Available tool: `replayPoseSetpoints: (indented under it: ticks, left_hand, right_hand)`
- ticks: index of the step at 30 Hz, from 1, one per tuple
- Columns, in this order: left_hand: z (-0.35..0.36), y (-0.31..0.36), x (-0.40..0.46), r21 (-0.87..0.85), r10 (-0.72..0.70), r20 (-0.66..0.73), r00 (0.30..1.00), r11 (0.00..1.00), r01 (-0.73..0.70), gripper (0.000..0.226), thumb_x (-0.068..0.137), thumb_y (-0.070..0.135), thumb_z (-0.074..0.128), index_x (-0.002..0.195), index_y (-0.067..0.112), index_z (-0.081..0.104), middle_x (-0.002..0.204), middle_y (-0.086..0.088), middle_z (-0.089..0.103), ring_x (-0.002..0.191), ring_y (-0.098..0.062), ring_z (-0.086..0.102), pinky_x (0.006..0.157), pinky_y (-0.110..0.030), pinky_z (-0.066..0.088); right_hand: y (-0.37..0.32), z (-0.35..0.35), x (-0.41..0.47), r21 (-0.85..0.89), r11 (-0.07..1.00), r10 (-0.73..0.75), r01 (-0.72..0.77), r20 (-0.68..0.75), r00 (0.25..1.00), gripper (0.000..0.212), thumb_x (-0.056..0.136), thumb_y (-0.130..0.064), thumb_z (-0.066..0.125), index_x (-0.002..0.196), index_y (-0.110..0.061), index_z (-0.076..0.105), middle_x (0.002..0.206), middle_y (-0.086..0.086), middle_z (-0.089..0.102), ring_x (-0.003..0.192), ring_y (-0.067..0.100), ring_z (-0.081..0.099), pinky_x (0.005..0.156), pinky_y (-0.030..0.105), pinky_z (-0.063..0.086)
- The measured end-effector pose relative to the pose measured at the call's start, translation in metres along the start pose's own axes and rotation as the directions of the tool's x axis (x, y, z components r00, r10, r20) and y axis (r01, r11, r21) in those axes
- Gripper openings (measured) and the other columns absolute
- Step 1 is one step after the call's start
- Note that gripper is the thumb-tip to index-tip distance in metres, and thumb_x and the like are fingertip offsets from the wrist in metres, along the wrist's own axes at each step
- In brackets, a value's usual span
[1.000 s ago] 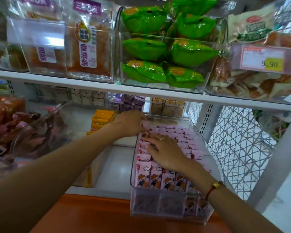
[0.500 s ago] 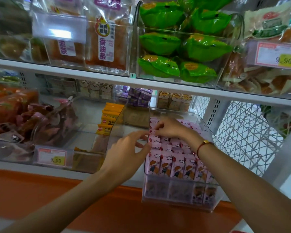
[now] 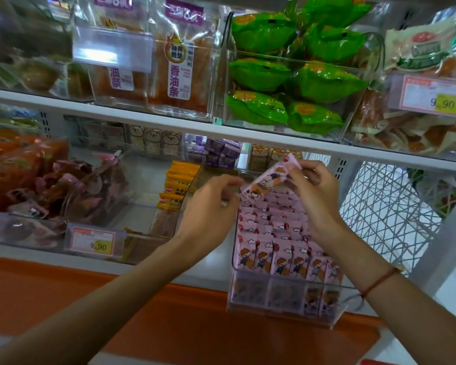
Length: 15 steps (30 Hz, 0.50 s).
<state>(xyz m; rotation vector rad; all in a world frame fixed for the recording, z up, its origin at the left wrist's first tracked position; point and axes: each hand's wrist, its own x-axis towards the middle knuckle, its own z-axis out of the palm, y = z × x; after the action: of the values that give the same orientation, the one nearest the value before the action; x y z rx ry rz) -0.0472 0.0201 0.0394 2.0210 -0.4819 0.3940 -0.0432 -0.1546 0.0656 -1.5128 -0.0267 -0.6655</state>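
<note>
A clear plastic bin (image 3: 282, 301) sticks out from the lower shelf, packed with rows of small pink snack packets (image 3: 279, 256) printed with a cartoon child. One pink packet (image 3: 270, 180) is lifted above the bin's far end. My right hand (image 3: 313, 191) pinches its upper right end. My left hand (image 3: 213, 206) has its fingertips at the packet's lower left end, fingers curled toward it; whether they grip it is hard to tell.
Left of the bin stand yellow-orange packets (image 3: 178, 185) and a bin of reddish snacks (image 3: 37, 180) with a 9.90 price tag (image 3: 94, 241). The upper shelf (image 3: 142, 119) holds green packets (image 3: 287, 83) and fried-stick bags (image 3: 179, 69). A white wire basket (image 3: 385, 214) is at right.
My right hand left the rows and lifted one pink packet above the bin. My left hand came from the bin's left wall up to the packet. The camera pulled back.
</note>
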Motion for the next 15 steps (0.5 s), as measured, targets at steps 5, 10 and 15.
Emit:
replayPoseSetpoints:
  ticks: [5,10,15]
  left_hand:
    - [0.012,0.014,-0.026,-0.120,0.063,0.095,0.993,0.991,-0.051,0.045,0.089,0.046,0.056,0.132,0.034,0.049,0.112,0.022,0.058,0.095,0.013,0.057,0.068,-0.006,0.050]
    - [0.008,0.017,-0.042,-0.151,0.128,0.086,0.988,0.982,-0.114,0.044,0.078,0.048,0.064,0.121,0.038,0.058,0.098,0.029,0.063,0.089,0.012,0.060,0.066,-0.006,0.050]
    - [0.005,0.019,-0.041,-0.204,0.118,0.077,0.990,0.974,-0.100,0.041,0.076,0.046,0.070,0.115,0.039,0.061,0.106,0.023,0.068,0.093,0.008,0.064,0.077,-0.017,0.056]
  right_hand:
    - [-0.010,-0.014,-0.034,0.196,0.948,0.245,-0.250,0.049,0.968,0.021,0.084,-0.020,0.066,0.102,-0.008,0.067,0.086,0.004,0.072,0.077,0.009,0.069,0.067,0.019,0.055]
    - [-0.011,-0.018,-0.056,0.256,0.900,0.327,-0.353,0.139,0.935,0.011,0.086,-0.021,0.063,0.091,-0.013,0.069,0.073,-0.003,0.071,0.071,0.007,0.067,0.057,0.015,0.052]
    - [-0.014,-0.020,-0.057,0.196,0.933,0.268,-0.302,0.185,0.946,0.021,0.081,-0.033,0.062,0.093,-0.017,0.067,0.072,-0.007,0.069,0.069,0.004,0.067,0.059,0.018,0.052]
